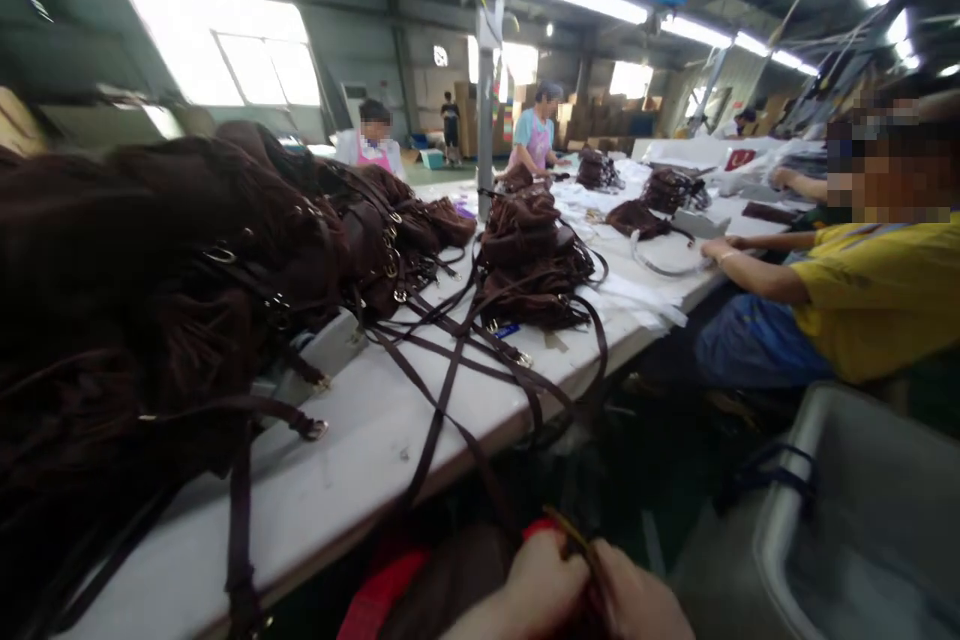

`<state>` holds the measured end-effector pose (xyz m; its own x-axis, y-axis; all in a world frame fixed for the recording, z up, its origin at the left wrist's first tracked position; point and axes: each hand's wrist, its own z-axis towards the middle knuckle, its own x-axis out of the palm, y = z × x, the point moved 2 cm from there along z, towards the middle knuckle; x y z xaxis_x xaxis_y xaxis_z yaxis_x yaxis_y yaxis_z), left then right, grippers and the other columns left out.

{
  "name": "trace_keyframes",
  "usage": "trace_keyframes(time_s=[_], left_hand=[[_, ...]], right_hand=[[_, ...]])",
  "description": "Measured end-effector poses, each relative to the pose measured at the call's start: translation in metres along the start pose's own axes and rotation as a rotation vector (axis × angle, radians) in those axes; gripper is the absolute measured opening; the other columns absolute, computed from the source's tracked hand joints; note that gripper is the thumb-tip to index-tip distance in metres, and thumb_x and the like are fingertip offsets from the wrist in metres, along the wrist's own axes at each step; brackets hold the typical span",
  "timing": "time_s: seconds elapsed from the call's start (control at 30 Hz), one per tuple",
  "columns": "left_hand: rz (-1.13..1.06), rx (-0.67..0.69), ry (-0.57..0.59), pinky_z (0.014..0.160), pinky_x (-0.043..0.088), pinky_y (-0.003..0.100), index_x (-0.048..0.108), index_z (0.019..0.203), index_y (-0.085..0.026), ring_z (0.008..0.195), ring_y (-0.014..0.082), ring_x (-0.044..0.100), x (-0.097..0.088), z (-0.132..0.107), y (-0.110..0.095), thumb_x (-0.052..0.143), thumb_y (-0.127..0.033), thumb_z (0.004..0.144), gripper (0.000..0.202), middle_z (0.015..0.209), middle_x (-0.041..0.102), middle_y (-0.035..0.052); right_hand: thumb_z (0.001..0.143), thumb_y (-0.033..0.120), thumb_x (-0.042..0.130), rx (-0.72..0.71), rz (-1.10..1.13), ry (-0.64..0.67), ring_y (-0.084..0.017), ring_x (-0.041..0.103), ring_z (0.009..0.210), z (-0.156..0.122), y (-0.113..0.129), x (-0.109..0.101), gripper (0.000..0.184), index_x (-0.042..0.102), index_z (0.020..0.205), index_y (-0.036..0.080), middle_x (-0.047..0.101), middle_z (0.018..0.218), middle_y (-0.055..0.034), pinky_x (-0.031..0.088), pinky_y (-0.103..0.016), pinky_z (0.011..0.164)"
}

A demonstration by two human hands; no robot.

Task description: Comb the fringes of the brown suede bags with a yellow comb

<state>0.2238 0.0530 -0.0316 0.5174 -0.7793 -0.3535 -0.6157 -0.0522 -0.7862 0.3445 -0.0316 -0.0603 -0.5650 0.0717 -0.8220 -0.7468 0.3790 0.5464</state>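
Observation:
At the bottom of the view, my left hand [544,580] and my right hand [637,595] are close together over my lap. Both are closed, fingers pinched on a dark brown bag [461,580] with a thin gold-coloured strip [568,528] showing between them. Most of this bag is out of the picture or behind my hands. Red cloth [390,590] lies beside and under it. On the white table in front, a big heap of dark brown bags [172,300] rises at the left, with straps and metal buckles hanging down.
A smaller bag pile [525,250] stands mid-table, its long straps [442,400] trailing over the front edge. A grey plastic bin [780,510] is at my right. A co-worker in a yellow shirt [877,290] sits beyond it. Other people work across the white table [337,480], near a metal post [485,110].

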Motion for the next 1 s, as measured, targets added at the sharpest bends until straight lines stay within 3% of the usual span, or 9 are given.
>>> trace_keyframes(time_s=[0.1,0.2,0.37,0.43,0.53,0.6,0.7,0.83,1.0], left_hand=[[0.016,0.019,0.004,0.075,0.047,0.032,0.066,0.083,-0.015,0.085,0.0243,0.065,0.005,-0.007,0.001,0.049,-0.038,0.086,0.029,0.084,0.070,0.0101],[-0.025,0.079,0.034,0.075,0.046,0.030,0.063,0.085,-0.015,0.087,0.0226,0.063,0.007,-0.004,0.007,0.038,-0.044,0.090,0.039,0.088,0.069,0.0107],[-0.429,0.115,0.051,0.045,0.034,0.025,0.047,0.067,-0.019,0.043,0.0122,0.043,0.006,-0.004,0.014,0.042,-0.060,0.081,0.044,0.049,0.047,-0.0030],[-0.561,0.085,0.100,0.042,0.029,0.024,0.043,0.063,-0.021,0.036,0.0100,0.035,0.005,-0.003,0.011,0.043,-0.064,0.077,0.045,0.042,0.039,-0.0062],[-0.589,0.077,0.124,0.043,0.030,0.026,0.044,0.062,-0.021,0.037,0.0108,0.037,0.002,-0.003,0.004,0.043,-0.059,0.075,0.040,0.041,0.043,-0.0045],[-0.584,0.069,0.138,0.044,0.033,0.026,0.046,0.062,-0.021,0.039,0.0119,0.041,0.001,-0.004,0.002,0.043,-0.052,0.076,0.035,0.042,0.047,-0.0028],[-0.562,0.065,0.163,0.045,0.032,0.025,0.047,0.059,-0.020,0.040,0.0111,0.040,0.003,-0.009,0.000,0.045,-0.050,0.076,0.034,0.042,0.047,-0.0029],[-0.538,0.080,0.054,0.045,0.031,0.023,0.051,0.064,-0.017,0.045,0.0096,0.041,0.000,-0.019,0.002,0.055,-0.059,0.072,0.043,0.050,0.049,-0.0039],[-0.623,0.008,-0.033,0.045,0.034,0.022,0.052,0.062,-0.017,0.046,0.0097,0.043,-0.017,-0.024,0.009,0.055,-0.063,0.075,0.048,0.050,0.048,-0.0043]], right_hand=[[0.089,0.026,0.032,0.001,-0.210,0.156,-0.023,0.065,0.090,-0.004,-0.003,-0.004,0.034,0.061,0.107,0.024,0.068,0.098,-0.0099,0.047,-0.033,0.078],[0.093,0.028,0.034,0.232,-0.226,0.171,-0.022,0.065,0.083,0.009,-0.030,-0.018,0.028,0.059,0.098,0.017,0.068,0.087,-0.0113,0.044,-0.030,0.073],[0.098,0.031,0.022,0.350,-0.141,0.062,-0.018,0.063,0.076,0.016,-0.063,-0.047,0.037,0.055,0.095,0.014,0.066,0.082,-0.0104,0.043,-0.027,0.067],[0.100,0.035,0.012,0.294,-0.037,0.034,-0.014,0.061,0.064,0.007,-0.051,-0.049,0.045,0.053,0.100,0.015,0.066,0.080,-0.0065,0.042,-0.025,0.060],[0.100,0.040,0.011,0.100,0.133,0.007,-0.012,0.057,0.056,-0.012,-0.009,-0.041,0.046,0.051,0.099,0.019,0.066,0.080,-0.0037,0.041,-0.024,0.056],[0.099,0.040,0.019,-0.009,0.078,0.019,-0.015,0.060,0.066,-0.023,0.018,-0.032,0.040,0.052,0.092,0.019,0.066,0.081,-0.0049,0.042,-0.025,0.061],[0.097,0.033,0.029,0.002,-0.128,0.124,-0.019,0.063,0.077,-0.024,0.035,-0.018,0.028,0.053,0.093,0.020,0.066,0.086,-0.0063,0.041,-0.027,0.067],[0.093,0.029,0.039,0.186,-0.104,0.158,-0.021,0.063,0.083,-0.004,0.004,-0.017,0.020,0.056,0.097,0.019,0.066,0.090,-0.0089,0.041,-0.030,0.072],[0.096,0.029,0.032,0.341,0.014,0.091,-0.014,0.059,0.065,0.016,-0.051,-0.046,0.028,0.056,0.093,0.014,0.066,0.077,-0.0073,0.041,-0.025,0.061]])
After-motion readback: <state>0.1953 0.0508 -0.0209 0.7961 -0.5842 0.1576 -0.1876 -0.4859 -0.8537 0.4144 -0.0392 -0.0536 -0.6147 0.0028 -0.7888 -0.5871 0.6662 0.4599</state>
